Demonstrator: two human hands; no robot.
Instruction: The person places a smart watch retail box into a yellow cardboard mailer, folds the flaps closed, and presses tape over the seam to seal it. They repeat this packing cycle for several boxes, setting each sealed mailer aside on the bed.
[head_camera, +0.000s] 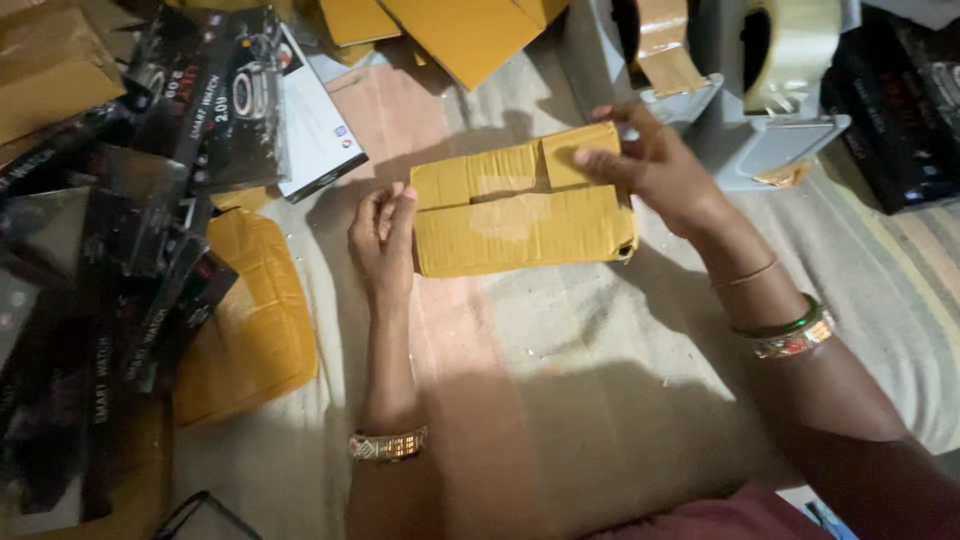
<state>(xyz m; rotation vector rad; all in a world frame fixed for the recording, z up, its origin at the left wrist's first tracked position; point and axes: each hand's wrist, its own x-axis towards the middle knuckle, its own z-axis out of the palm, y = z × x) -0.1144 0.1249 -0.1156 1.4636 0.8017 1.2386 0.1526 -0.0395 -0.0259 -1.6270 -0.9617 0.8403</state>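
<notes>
A small brown cardboard box (520, 215) lies on a beige cloth (600, 340), its top flaps folded shut with a strip of clear tape across the seam. My left hand (383, 240) rests against the box's left end, fingers curled together. My right hand (655, 165) grips the box's upper right corner, thumb pressing on the small top flap. Both wrists wear bangles.
A heap of black product boxes (120, 220) fills the left side, with a flat yellow-brown mailer (255, 320) beside it. Two grey tape dispensers (770, 90) stand behind the box. More cardboard pieces (450, 30) lie at the top, and more black boxes (900, 110) at the right.
</notes>
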